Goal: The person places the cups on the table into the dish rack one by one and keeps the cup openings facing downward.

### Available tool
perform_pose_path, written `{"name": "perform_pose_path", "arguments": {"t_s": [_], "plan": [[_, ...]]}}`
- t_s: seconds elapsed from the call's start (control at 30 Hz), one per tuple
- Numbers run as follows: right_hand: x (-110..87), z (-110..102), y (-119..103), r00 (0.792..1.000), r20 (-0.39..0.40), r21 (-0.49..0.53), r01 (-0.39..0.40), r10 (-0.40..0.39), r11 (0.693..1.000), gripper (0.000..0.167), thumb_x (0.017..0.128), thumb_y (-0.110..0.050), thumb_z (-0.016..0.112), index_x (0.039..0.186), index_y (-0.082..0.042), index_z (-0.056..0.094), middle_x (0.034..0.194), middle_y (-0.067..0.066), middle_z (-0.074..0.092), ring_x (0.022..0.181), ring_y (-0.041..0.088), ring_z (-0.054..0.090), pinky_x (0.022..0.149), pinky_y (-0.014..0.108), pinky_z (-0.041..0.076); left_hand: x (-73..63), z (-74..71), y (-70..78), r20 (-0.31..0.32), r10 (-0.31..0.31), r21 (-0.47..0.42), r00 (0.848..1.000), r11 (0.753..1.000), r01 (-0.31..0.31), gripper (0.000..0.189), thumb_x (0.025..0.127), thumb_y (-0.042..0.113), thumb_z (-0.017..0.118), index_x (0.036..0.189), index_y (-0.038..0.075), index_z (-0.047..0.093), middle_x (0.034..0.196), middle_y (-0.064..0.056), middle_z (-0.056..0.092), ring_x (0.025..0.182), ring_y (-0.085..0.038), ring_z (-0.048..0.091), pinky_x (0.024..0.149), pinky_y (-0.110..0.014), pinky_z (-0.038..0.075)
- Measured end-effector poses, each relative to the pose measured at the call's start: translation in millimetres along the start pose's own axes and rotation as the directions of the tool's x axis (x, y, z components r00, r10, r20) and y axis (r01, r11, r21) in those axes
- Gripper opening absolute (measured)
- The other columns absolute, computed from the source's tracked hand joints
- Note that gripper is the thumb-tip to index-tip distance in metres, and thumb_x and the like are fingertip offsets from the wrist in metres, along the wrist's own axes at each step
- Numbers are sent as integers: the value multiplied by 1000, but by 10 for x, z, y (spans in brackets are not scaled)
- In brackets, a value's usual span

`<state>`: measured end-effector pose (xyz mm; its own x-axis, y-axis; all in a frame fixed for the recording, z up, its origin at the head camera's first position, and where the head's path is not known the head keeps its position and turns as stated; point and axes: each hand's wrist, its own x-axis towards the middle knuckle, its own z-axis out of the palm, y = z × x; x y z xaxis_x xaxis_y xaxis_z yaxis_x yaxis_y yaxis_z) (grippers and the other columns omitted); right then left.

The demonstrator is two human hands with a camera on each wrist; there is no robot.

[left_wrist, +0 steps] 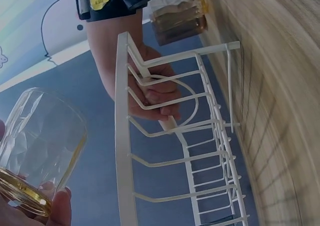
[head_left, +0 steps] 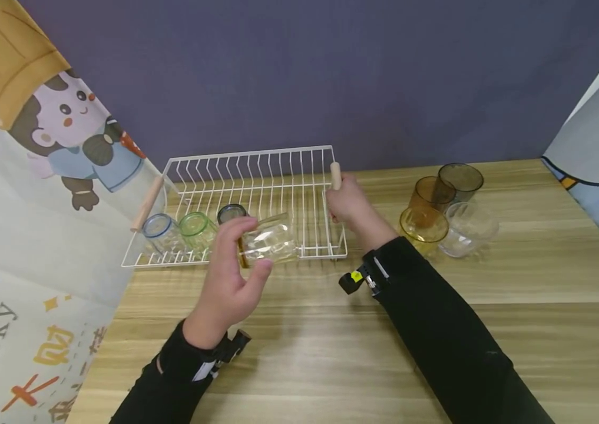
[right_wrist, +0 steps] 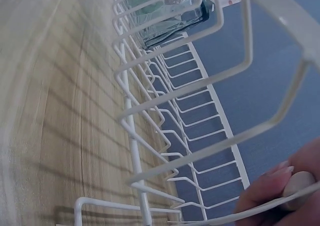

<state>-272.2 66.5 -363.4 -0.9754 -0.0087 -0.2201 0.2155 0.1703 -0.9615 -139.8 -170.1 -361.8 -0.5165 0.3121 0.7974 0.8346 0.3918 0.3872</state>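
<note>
Over the front of the white rack (head_left: 251, 153), the left hand (head_left: 227, 285) had its grip clamped on a clear glass (head_left: 272, 240), tilted on its side with a gold band towards the palm. The right hand (head_left: 351, 203) had its grip wrapped round the wooden handle (head_left: 336, 175) at the rack's right end. Blue-rimmed (head_left: 164, 237), green (head_left: 197, 232) and dark (head_left: 231, 213) glasses stood in the rack; four more glasses (head_left: 423, 229) stood grouped on the bench (head_left: 331, 353), well right of it.

Pale wood-grain tabletop (head_left: 299, 330) with white wire rack (head_left: 250, 153) and, rightward, four glasses (head_left: 432, 203).
</note>
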Motion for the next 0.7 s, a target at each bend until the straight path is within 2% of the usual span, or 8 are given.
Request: {"name": "perform_pose_path", "arguments": {"t_s": [0.2,0.37,0.43,0.5,0.63,0.7], "plan": [[-13,11,-29,1000,-19,-50,-13,12,999,58,105,-7,42,158,-2,18,124,23,47,62,17,48,51,28,47,51,-8,-14,53,1,17,999,1000,-2,65,107,47,49,138,-10,44,135,-24,52,126,-39,48,112,-47,34],[44,-73,-37,1000,-5,-62,-6,6,998,57,106,-8,42,158,-2,18,126,23,47,64,17,48,57,31,50,238,18,-70,120,3,98,993,995,-15,65,107,49,46,138,-8,44,134,-24,52,127,-37,48,111,-48,35],[67,-106,-37,1000,0,-67,-8,8,998,57,106,-8,43,158,-3,19,127,23,47,66,18,49,58,32,51,319,22,-94,151,-3,133,988,991,-17,65,107,50,46,138,-8,45,133,-24,53,120,-36,50,109,-48,37],[90,-135,-35,1000,6,-68,-10,10,998,57,106,-9,43,157,-4,20,129,23,46,67,18,49,59,32,51,387,35,-116,190,-24,171,981,985,-9,64,106,48,47,139,-7,46,131,-24,53,117,-35,50,109,-49,37],[144,-187,-18,1000,16,-62,-3,4,998,57,106,-9,42,158,-3,19,130,24,45,67,18,49,58,31,50,472,97,-174,272,-93,236,958,971,28,58,103,39,54,142,-4,46,127,-20,52,99,-29,49,98,-47,40],[178,-207,-5,1000,23,-57,6,-5,998,58,105,-8,42,158,-2,18,130,24,45,66,18,49,57,30,50,498,135,-199,301,-125,266,945,963,42,55,102,34,58,142,-3,47,127,-20,52,98,-28,48,95,-47,40]]}}
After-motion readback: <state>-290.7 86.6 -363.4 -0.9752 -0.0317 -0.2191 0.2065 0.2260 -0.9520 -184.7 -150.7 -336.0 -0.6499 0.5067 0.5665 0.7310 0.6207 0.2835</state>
